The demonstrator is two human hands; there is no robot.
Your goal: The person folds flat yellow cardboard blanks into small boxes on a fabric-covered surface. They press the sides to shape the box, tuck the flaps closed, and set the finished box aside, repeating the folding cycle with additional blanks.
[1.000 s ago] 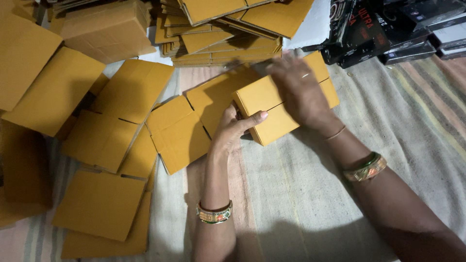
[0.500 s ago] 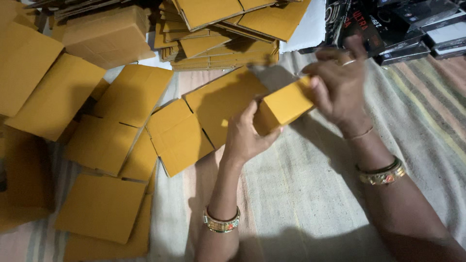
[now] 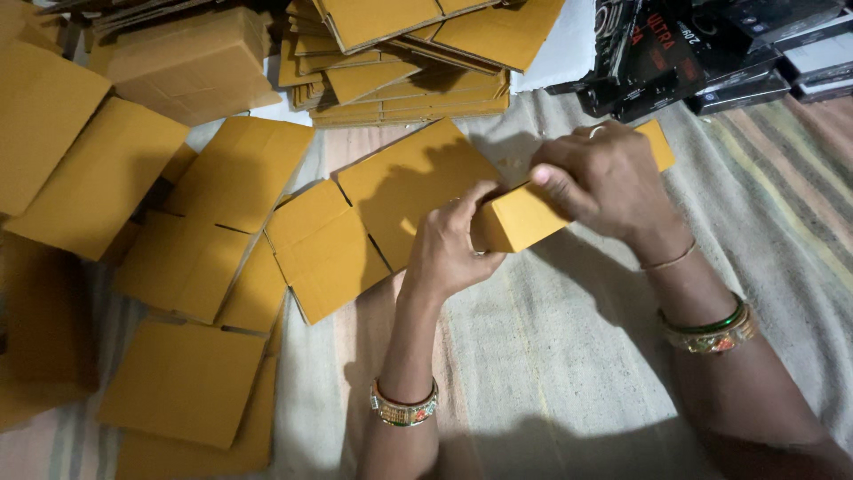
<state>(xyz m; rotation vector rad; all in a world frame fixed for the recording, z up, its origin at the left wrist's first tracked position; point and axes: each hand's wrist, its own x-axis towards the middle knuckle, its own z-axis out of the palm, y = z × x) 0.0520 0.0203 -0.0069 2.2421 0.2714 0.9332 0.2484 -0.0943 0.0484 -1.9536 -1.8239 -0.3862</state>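
Small cardboard box point(image 3: 524, 213), mustard yellow and folded up into shape, held off the striped cloth point(image 3: 569, 356) between both hands, in front of a flat box blank point(image 3: 400, 191). Tilted, near end lower and far corner poking out past the knuckles by the black packages point(image 3: 702, 53). Gripped that way, seemingly, to keep the sides square while the near end got worked on. Largest around it: the cloth covering the floor, then a spread of flat unfolded blanks point(image 3: 204, 204) lying to the left, a stack of more flat blanks point(image 3: 400, 80) at the top, one made-up carton point(image 3: 191, 62) beside that stack, and the dark packages piled at the upper right. Right hand point(image 3: 609, 182) wrapped over the top of the box, fingers curled down the far side and thumb pressed flat against the near face, clamping it. Left hand point(image 3: 453, 244) cupped at the near end, fingers bent against the end panel as if steadying or pressing it; thumb hidden. Smallest: bangles point(image 3: 404, 411) on both wrists.
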